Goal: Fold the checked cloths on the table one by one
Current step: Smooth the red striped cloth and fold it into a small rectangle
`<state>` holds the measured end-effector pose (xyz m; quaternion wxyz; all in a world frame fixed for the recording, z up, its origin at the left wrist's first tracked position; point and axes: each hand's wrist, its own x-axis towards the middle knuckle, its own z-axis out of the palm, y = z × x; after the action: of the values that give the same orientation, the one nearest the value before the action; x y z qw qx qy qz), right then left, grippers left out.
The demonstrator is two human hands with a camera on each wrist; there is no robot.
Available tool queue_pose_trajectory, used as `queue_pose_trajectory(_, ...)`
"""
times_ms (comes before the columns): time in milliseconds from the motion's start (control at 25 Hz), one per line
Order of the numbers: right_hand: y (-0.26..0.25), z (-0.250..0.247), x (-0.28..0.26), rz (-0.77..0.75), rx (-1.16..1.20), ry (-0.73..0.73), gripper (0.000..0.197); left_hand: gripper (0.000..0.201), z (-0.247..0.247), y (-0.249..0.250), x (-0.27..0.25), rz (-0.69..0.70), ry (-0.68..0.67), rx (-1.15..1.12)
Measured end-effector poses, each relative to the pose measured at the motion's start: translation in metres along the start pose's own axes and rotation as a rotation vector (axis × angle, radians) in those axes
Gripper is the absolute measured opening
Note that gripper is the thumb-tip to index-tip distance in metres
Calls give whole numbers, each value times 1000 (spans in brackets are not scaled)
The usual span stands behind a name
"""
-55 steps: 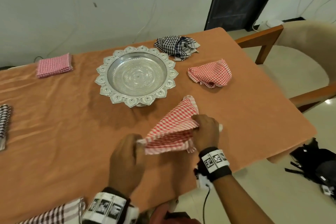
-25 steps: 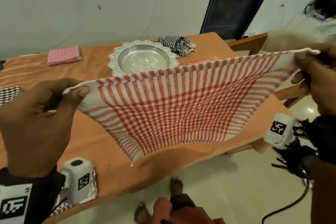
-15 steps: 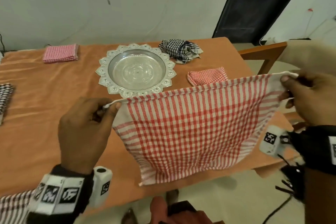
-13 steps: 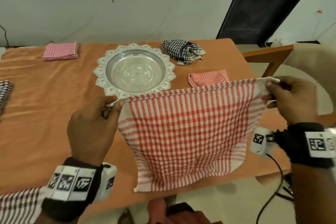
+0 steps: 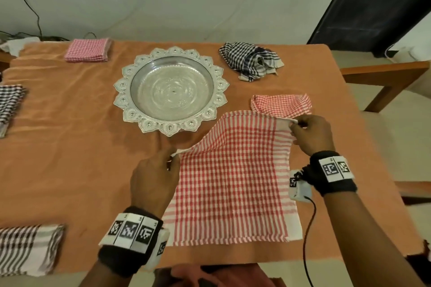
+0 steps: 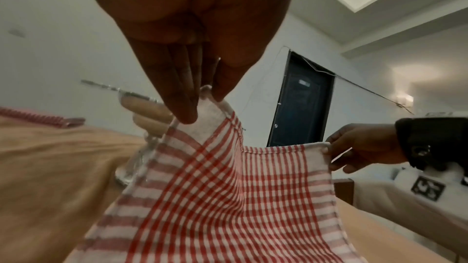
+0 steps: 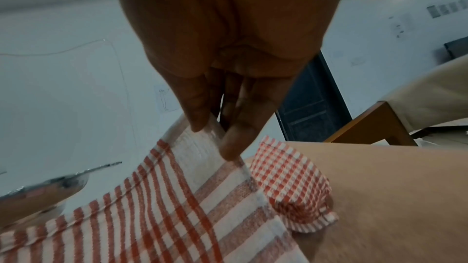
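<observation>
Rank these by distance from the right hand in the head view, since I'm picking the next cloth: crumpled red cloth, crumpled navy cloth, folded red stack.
From the right hand:
1. Crumpled red cloth, just beyond the hand.
2. Crumpled navy cloth, farther back, right of the silver tray.
3. Folded red stack, far-left corner.

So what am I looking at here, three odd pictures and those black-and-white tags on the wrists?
No robot: a person folding cloths, with cameras on the head and each wrist. The head view looks down at the table. The wrist views look along each palm at the fingers. The left hand and right hand each pinch a far corner of the red cloth, its near edge lying on the table. Also there: a silver tray, a crumpled red cloth, a crumpled dark cloth and a folded red cloth.
</observation>
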<state>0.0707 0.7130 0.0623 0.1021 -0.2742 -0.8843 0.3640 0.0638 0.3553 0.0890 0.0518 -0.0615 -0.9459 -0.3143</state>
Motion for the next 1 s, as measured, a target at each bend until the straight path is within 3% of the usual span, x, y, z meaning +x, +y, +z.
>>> queue_pose_trajectory(120,-1,17,1,79,119,-165,39,54,26,-18,1,-69,-170,-75)
queue_pose_trajectory(200,-3,24,-3,20,108,-259,56,74,43,-30,5,-137,-332,-222)
queue_pose_trajectory(280,-5,30,-14,-42,42,-308,56,80,55,-40,9,-183,-364,-232)
queue_pose_trajectory(360,-3,32,-29,-25,23,-323,47,75,60,-50,7,-190,-352,-188)
queue_pose_trajectory(480,16,29,-61,81,-45,-263,38,46,54,-70,-23,-214,-342,-29)
queue_pose_trajectory(640,72,21,-110,403,-227,-244,40,41,37,-108,-85,-479,-430,115)
queue_pose_trajectory(840,98,34,-158,586,-159,-303,45,35,43,-121,-125,-644,-452,-44)
queue_pose_trajectory(1000,100,38,-163,627,-64,-344,15,12,52,-119,-122,-642,-484,-79)
